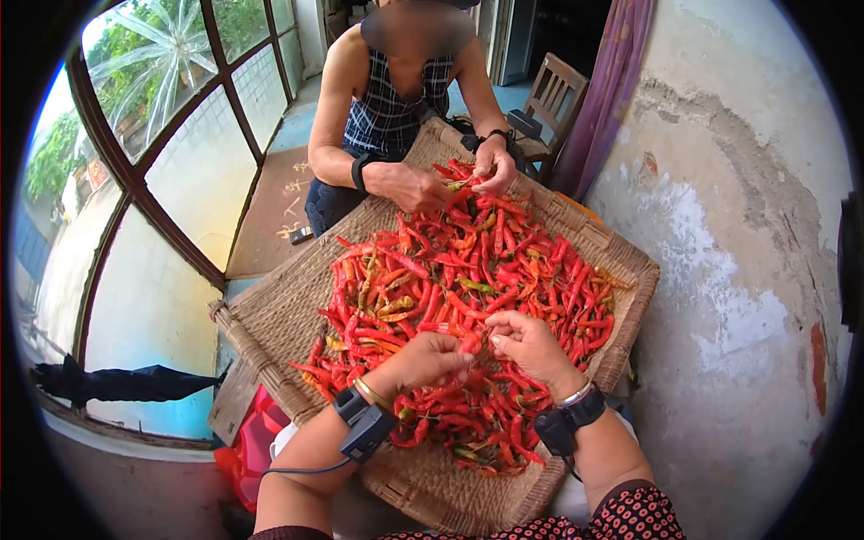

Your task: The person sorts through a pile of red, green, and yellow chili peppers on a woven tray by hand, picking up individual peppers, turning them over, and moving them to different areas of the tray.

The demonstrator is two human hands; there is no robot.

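Both my hands are over a heap of red chili peppers (504,252) on a woven tray (283,306). My left hand (430,362) is closed, with a red chili pepper (471,342) at its fingertips. Just to the right, my right hand (533,349) pinches close to that pepper's end; what lies between its fingertips is too small to make out. A few peppers in the heap are yellowish or green, such as a green chili pepper (475,286) near the middle.
Across the tray a person (396,108) handles peppers with both hands. A wooden chair (553,94) and a purple curtain (612,90) stand behind. A rough wall (720,270) rises on the right, windows on the left. A dark folded umbrella (135,382) lies at left, near a red bag (256,441).
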